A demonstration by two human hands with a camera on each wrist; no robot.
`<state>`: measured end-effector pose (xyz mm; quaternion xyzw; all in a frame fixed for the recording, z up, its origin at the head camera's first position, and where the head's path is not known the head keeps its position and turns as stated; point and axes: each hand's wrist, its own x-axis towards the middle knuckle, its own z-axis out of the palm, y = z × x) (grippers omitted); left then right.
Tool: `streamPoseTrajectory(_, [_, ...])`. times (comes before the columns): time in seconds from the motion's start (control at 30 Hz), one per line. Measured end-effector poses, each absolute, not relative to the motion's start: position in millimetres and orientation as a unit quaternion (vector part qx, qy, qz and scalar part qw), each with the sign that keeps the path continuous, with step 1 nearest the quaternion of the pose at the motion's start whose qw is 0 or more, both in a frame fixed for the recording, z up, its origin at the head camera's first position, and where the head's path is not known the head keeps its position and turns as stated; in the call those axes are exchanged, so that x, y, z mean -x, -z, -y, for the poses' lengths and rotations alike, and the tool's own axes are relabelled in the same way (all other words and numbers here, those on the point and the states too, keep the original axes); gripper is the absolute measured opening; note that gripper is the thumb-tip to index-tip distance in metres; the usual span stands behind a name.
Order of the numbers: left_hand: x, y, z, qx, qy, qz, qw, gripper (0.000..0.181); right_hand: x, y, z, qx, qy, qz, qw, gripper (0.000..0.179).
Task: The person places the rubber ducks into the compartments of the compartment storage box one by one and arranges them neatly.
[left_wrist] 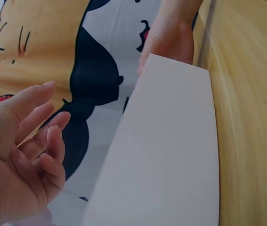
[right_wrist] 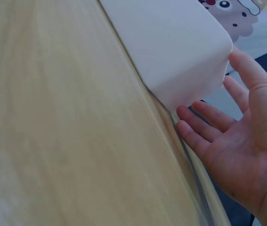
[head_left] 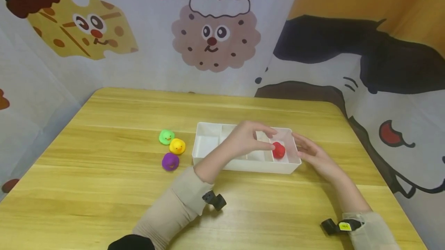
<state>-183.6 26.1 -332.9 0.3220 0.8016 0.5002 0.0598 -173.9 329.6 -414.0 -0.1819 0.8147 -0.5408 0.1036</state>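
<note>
The white box stands well inside the edges of the worktop. A band of wood separates its rear wall from the far edge; a wider area extends in front. The green duck, yellow duck and purple duck are grouped near the box's left end, outside it.

The left hand and its forearm cover part of the middle compartments. The left wrist view shows the box's outer wall but not its interior. Whether the left thumb touches the red duck cannot be told.

The red duck is located in the rightmost compartment. It is small, rounded and uniformly red; its facial details cannot be made out.

Both hands are without a grip. The left hand is above the box, thumb and fingers apart. The right hand is at the right end wall, fingers spread, fingertips at the wall.
</note>
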Motion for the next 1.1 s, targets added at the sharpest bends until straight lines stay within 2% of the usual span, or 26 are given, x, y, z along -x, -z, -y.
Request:
streamPoseTrajectory(0.5, [161, 325, 14, -0.302, -0.528, -0.793, 0.031, 0.033, 175, 413, -327, 0.179, 0.537, -0.818, 0.102, 0.057])
streamPoseTrajectory(0.87, [151, 332, 52, -0.295, -0.536, -0.791, 0.0, 0.029, 175, 415, -328, 0.182, 0.541, -0.815, 0.102, 0.057])
streamPoseTrajectory(1.1, [146, 335, 77, -0.265, -0.537, -0.801, 0.002, 0.032, 175, 415, -329, 0.18, 0.542, -0.815, 0.099, 0.057])
